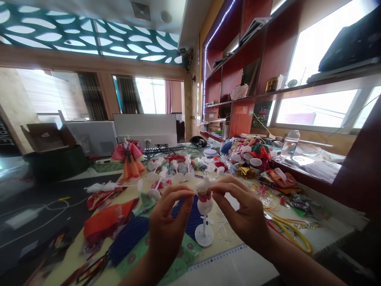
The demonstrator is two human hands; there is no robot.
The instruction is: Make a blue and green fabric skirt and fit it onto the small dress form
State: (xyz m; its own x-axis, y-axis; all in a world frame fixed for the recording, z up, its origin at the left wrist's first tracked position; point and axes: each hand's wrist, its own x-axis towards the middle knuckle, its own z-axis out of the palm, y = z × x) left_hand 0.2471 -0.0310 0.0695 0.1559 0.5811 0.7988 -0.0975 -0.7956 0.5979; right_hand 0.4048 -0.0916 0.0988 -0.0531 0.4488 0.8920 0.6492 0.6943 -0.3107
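Observation:
A small white mannequin [205, 207] on a round base stands upright on the table in front of me, with a red strip [203, 196] around its waist. To its left, my left hand [170, 218] is closed in a pinch, thumb and forefinger tips close together; what they hold, if anything, is too small to make out. My right hand [244, 206] pinches at the right side of the red strip, its fingertips against the mannequin. Green patterned cloth [133, 254] and dark blue cloth [127, 236] lie under and beside my left hand.
Yellow-handled scissors [293, 234] lie right of my right forearm, and a ruler [218, 258] runs along the front. Behind are several white mannequins [162, 174], a doll-sized pink and orange dress [127, 159], a fabric heap [258, 151], a monitor [145, 129] and a clear bottle [290, 143].

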